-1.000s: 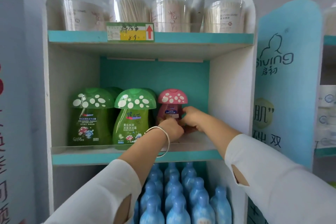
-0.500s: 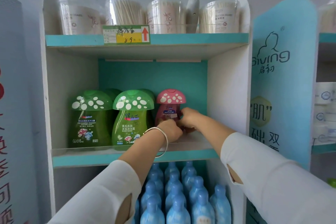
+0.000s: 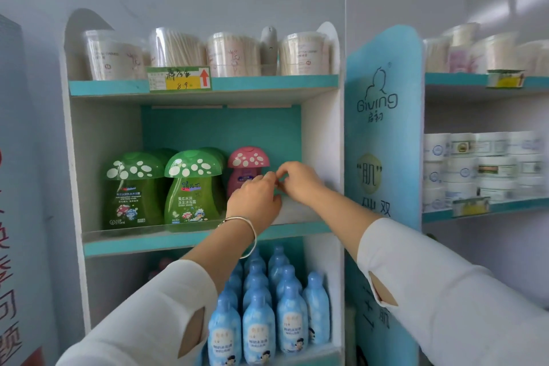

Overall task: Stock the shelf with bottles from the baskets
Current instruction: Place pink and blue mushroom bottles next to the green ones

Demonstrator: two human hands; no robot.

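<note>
**A:** How far along is the stocking?

**B:** Take the small pink mushroom-capped plastic bottle (image 3: 248, 168) as the landmark. It stands upright on the teal-edged middle shelf (image 3: 190, 239), towards the back. Just to its left are two large green mushroom-capped bottles (image 3: 193, 187) at the front lip, with more green caps behind them. To its right, the shelf is bare up to the white side panel (image 3: 322, 151).

**A:** And the hands?

**B:** Both are raised just in front and to the right of the pink bottle. The left hand (image 3: 254, 200), with a thin silver bangle (image 3: 242, 221) at the wrist, has its fingers curled loosely and covers the bottle's lower body. I cannot tell whether it touches the bottle. The right hand (image 3: 300, 180) pinches its fingertips close to the left hand's. If anything is between them, it is too small to make out. Neither hand clearly holds a bottle.

**A:** So what remains?

**B:** I judge this bottle placed, but the gap on its right suggests more are due. No baskets are in view. Below the pink bottle, pale blue bottles (image 3: 258, 300) fill the lower shelf.
</note>
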